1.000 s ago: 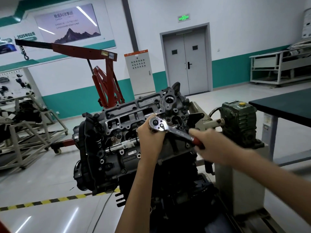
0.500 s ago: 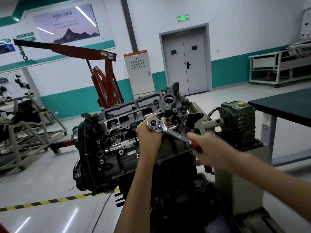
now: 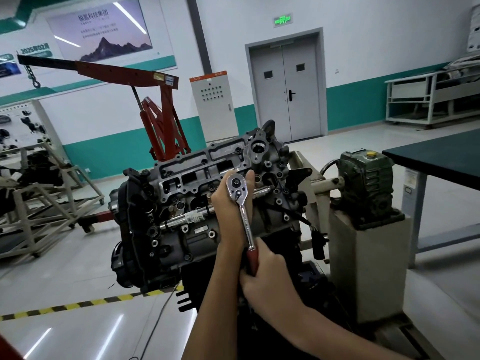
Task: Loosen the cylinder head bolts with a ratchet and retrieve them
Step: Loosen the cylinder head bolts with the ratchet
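Gripping the ratchet handle at 6 o'clock, the right hand is clamped tight; the left hand is curled round the tool's head at 12 o'clock, on the engine. The bolt is hidden beneath.

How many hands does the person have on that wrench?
2. The left hand holds the head of the ratchet up against the cylinder head. The right hand grips its red handle lower down, nearer the camera. No other hand shows.
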